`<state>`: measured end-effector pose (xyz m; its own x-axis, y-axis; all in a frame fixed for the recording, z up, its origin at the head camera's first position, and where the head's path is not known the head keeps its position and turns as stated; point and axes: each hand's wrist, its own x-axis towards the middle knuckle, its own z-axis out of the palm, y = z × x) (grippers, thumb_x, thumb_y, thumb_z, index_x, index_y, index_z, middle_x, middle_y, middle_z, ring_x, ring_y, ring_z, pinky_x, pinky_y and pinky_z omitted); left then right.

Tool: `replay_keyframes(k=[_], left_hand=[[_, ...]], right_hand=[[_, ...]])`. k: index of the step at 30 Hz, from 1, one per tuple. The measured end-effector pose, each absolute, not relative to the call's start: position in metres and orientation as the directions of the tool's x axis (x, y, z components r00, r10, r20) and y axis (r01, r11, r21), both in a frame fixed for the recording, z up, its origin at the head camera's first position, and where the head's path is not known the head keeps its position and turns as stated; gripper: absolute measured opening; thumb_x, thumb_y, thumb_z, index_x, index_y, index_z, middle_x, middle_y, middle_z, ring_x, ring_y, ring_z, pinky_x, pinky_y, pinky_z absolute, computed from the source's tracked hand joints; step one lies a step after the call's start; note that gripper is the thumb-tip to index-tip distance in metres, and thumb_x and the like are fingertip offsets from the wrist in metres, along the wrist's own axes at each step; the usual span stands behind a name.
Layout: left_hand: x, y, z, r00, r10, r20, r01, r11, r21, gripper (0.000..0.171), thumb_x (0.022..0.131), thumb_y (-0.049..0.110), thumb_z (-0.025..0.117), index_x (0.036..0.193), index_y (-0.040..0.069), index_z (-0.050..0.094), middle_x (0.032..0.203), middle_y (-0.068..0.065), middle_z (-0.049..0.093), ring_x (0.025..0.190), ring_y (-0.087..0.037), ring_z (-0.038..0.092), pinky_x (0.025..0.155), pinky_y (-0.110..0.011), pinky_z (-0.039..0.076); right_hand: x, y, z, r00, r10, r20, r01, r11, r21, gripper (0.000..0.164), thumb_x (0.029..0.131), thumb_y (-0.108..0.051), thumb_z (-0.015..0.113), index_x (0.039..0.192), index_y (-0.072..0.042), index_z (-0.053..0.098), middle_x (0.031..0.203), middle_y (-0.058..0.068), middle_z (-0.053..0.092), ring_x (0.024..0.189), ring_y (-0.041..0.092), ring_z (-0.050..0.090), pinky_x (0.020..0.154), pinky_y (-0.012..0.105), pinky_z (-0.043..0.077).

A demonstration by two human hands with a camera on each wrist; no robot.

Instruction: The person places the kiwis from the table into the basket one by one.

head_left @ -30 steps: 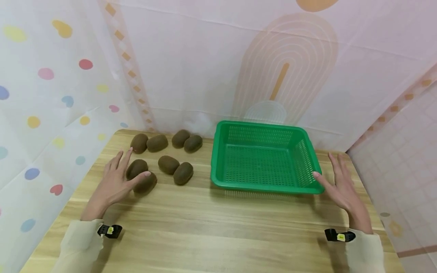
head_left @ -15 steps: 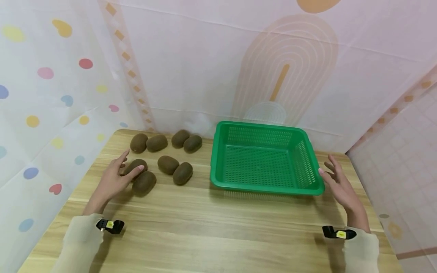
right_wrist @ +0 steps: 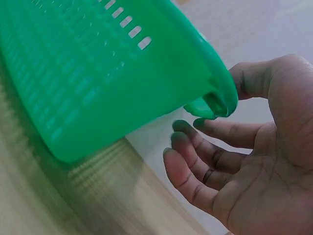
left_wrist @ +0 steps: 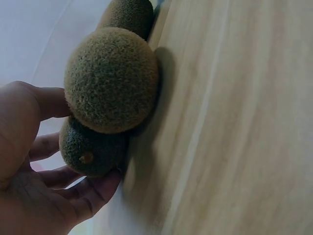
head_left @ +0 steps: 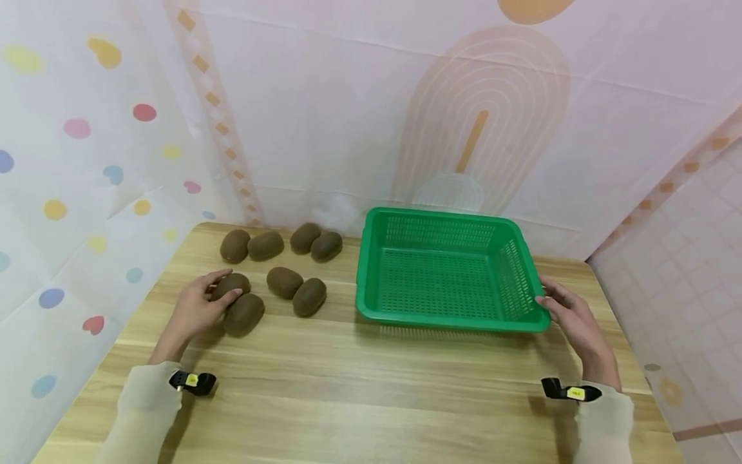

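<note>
Pale surface (head_left: pixel 371 399) with eight kiwis (head_left: pixel 284 282) and a green basket (head_left: pixel 446 322)

Printed cloth (head_left: pixel 324 96) is hanging behind the surface and along both sides, showing coloured dots at the left and a ribbed arch at the back. On the surface's left part the kiwis are lying in four pairs, two pairs along the back edge and two nearer. The left hand (head_left: pixel 194 312) is pinching the farther kiwi (head_left: pixel 232 287) of the nearest left pair: its thumb is pressing the near side while its other fingers (left_wrist: pixel 95 196) are curling round the opposite side. Just beside it, the nearer kiwi (head_left: pixel 244 314) is lying on the surface. To the right of the pairs the basket is standing, its slotted floor facing up. The right hand (head_left: pixel 580 325) is gripping the basket's right rim near the front corner: its thumb is lying over the rim, and its other fingers are curling below, outside the wall. Cream sleeves (head_left: pixel 145 399) are covering the forearms, and a black strap (head_left: pixel 194 382) is circling each wrist
</note>
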<state>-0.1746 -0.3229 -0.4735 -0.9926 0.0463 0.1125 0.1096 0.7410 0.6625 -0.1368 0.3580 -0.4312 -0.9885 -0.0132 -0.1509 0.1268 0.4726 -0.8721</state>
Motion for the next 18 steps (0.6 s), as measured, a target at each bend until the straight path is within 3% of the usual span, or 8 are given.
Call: replay_keyframes(k=[2,5,9,12,18], left_hand=[[-0.1747,-0.3228,-0.4725,-0.993,0.046,0.109,0.107,0.74,0.664,0.058,0.101,0.029,0.066,0.146,-0.004,0.052,0.139,-0.036,0.055,0.115,-0.053,0.059,0.089,-0.064,0.051],[-0.1747,-0.3226,-0.4727,-0.992,0.044,0.118,0.112,0.734,0.669,0.057,0.101,0.029,0.067,0.145,-0.004,0.053,0.137,-0.037,0.057,0.115,-0.053,0.06,0.089,-0.063,0.052],[-0.1752,-0.323,-0.4741,-0.991,0.032,0.127,0.11,0.727,0.678,0.056,0.1,0.029,0.068,0.144,-0.003,0.055,0.132,-0.036,0.06,0.112,-0.051,0.063,0.082,-0.039,0.056],[-0.1752,-0.3236,-0.4748,-0.992,0.021,0.126,0.102,0.718,0.688,0.055,0.1,0.028,0.069,0.144,-0.002,0.056,0.13,-0.036,0.061,0.111,-0.05,0.064,0.076,-0.019,0.049],[-0.1754,-0.3231,-0.475,-0.991,0.004,0.132,0.096,0.709,0.699,0.054,0.1,0.028,0.068,0.143,-0.002,0.056,0.13,-0.036,0.061,0.111,-0.05,0.064,0.072,-0.009,0.045]], right_hand=[[-0.1376,0.3585,-0.431,-0.986,-0.015,-0.164,0.14,0.444,-0.885,0.066,0.11,-0.038,0.048,0.164,-0.008,0.024,0.147,0.006,0.046,0.11,-0.01,0.052,0.087,0.013,0.049],[-0.1374,0.3605,-0.4324,-0.987,-0.022,-0.157,0.14,0.349,-0.927,0.066,0.109,-0.03,0.051,0.163,-0.004,0.024,0.147,-0.001,0.048,0.11,-0.01,0.052,0.086,0.013,0.05],[-0.1367,0.3624,-0.4341,-0.992,-0.038,-0.124,0.115,0.178,-0.977,0.068,0.106,-0.019,0.059,0.16,0.003,0.026,0.125,-0.02,0.056,0.105,-0.005,0.059,0.083,0.015,0.054],[-0.137,0.362,-0.4328,-0.991,-0.04,-0.126,0.119,0.141,-0.983,0.069,0.104,-0.018,0.062,0.16,0.003,0.027,0.123,-0.017,0.058,0.104,-0.004,0.061,0.082,0.016,0.055],[-0.1391,0.3599,-0.4298,-0.989,-0.029,-0.146,0.139,0.172,-0.975,0.068,0.103,-0.018,0.063,0.16,0.002,0.03,0.12,-0.013,0.058,0.101,-0.002,0.062,0.082,0.016,0.056]])
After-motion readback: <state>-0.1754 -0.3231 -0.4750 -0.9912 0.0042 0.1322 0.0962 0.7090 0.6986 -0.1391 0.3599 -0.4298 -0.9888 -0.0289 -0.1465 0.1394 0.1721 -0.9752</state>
